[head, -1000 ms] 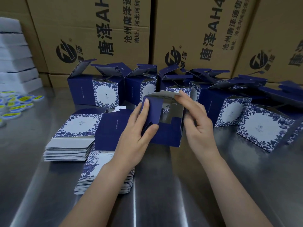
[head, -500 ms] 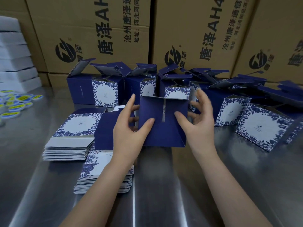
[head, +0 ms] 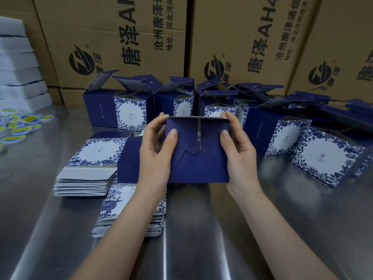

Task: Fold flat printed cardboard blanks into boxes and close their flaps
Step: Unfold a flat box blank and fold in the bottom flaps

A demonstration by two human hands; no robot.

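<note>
Both hands hold one navy box above the bench, its flap end turned toward the camera. The left hand grips the left edge, thumb pressed flat on the flap face and fingers curled round the far side. The right hand grips the right edge the same way, thumb on the face and fingers hooked over the top corner. Between the two thumbs the flaps lie folded in and interlocked, with a narrow slit open down the middle; the box's inside is hidden.

Just beyond the fingers stands a row of folded boxes with their top flaps up; what they hold cannot be seen. Left of the left fingers lies a stack of flat blanks, and a second stack lies under the left wrist. Further left are round stickers and white foam sheets. Brown cartons stand behind everything.
</note>
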